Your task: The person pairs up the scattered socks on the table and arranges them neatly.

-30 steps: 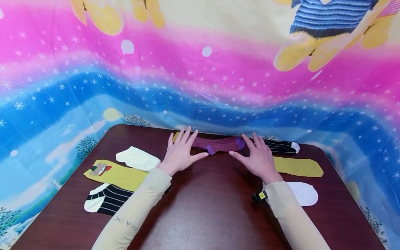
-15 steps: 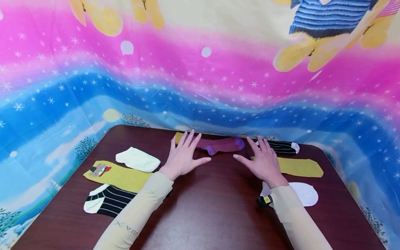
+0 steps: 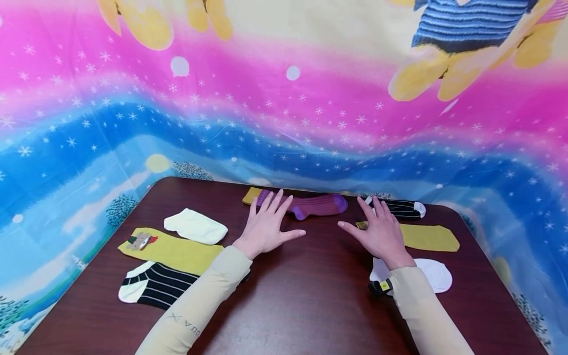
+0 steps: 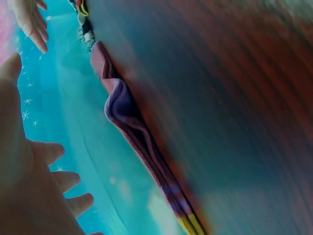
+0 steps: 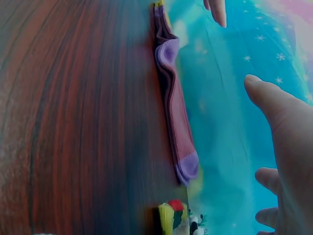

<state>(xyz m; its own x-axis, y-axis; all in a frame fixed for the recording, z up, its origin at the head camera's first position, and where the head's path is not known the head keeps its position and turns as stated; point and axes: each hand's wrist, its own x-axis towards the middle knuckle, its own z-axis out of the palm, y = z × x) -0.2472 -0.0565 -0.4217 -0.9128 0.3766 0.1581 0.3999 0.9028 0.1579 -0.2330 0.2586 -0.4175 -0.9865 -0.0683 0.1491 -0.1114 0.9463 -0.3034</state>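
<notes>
Left hand (image 3: 265, 229) and right hand (image 3: 379, 234) apart, empty, fingers spread; best drawn clear without dragging the layered purple socks (image 3: 320, 205).

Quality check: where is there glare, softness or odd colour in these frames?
Head view: mostly sharp, soft sheen on the near tabletop; left wrist view: softer, wood grain blurred at upper right, backdrop tinted teal; right wrist view: also soft and teal, purple sock readable.

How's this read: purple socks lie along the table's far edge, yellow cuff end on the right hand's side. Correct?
Wrong side: the head view shows the yellow cuff end toward the left hand. The purple socks do lie along the far edge of the table.
</notes>
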